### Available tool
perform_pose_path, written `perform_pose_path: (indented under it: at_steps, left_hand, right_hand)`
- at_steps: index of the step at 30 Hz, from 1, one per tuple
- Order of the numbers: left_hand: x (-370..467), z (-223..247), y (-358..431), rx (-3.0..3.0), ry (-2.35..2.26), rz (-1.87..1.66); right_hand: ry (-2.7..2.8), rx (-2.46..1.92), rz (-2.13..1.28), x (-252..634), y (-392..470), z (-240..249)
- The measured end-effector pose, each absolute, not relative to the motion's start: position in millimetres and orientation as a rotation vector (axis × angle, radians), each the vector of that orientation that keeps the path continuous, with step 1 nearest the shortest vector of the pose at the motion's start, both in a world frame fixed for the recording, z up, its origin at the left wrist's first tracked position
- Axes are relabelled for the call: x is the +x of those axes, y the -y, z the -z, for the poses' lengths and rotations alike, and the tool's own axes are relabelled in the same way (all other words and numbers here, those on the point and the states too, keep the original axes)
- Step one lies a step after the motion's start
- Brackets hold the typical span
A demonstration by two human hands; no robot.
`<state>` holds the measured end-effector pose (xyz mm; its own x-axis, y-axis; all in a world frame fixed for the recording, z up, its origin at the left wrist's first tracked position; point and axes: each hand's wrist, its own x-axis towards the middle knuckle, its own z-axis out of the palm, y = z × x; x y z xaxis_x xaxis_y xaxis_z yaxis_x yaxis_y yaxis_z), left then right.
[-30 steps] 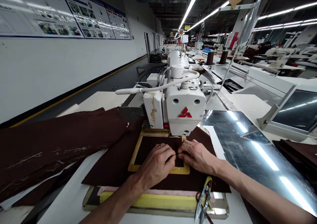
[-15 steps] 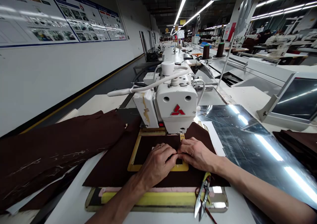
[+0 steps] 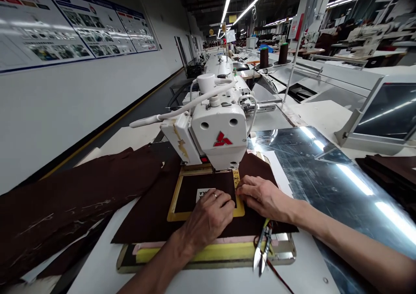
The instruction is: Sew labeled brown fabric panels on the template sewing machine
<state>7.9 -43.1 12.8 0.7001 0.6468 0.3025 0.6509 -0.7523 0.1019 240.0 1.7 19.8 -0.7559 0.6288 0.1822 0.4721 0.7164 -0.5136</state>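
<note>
A dark brown fabric panel [image 3: 143,216] lies flat under the sewing machine head [image 3: 219,129]. On it rests a yellow rectangular frame [image 3: 177,217], and within the frame is a small white label [image 3: 202,193] with dark lettering. My left hand [image 3: 212,211], a ring on one finger, reaches over the frame's front edge; its bent fingers are close together beside the label, their tips partly hidden. At the frame's right side my right hand [image 3: 260,194] has its thumb and fingers pinched together; what is between them is hidden. Thread snips [image 3: 262,250] lie in front of the right wrist.
A yellow strip [image 3: 227,251] on a metal-edged plate runs along the front. Brown fabric [image 3: 81,207] with loose threads is heaped on the left. Shiny metal sheeting [image 3: 292,155] covers the table at right, near a screen [image 3: 386,110] and stacked dark cloth [image 3: 390,181].
My hands, whose fingertips met before, are now apart, the right one at the frame's right side. More of the white label shows. The camera view has shifted slightly.
</note>
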Motion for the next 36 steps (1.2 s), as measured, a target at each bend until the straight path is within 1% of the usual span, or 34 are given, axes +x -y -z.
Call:
perform_pose_path:
  at_steps: [6,14,19,23,29,33,36]
  left_hand:
    - [9,-15,50,-2.935,1.177,0.488]
    - [3,-10,62,-2.982,1.217,0.694]
    - [-4,-3,67,-3.001,1.229,0.724]
    - [-14,-2,70,-2.941,1.292,0.677]
    - [-25,-5,74,-2.924,1.306,0.461]
    - [-24,-7,77,-2.935,1.332,0.377]
    - [-22,-10,76,-2.952,1.352,0.33]
  right_hand:
    - [2.608,-0.832,-0.596,245,12,-18]
    - [2.624,-0.81,-0.581,248,14,-16]
    - [2.731,-0.806,-0.447,243,20,-18]
    - [2.79,-0.836,-0.31,237,23,-18]
    - [2.812,-0.884,-0.248,231,24,-20]
    - [2.837,-0.921,-0.279,228,23,-23]
    - [2.8,-0.952,-0.384,231,22,-23]
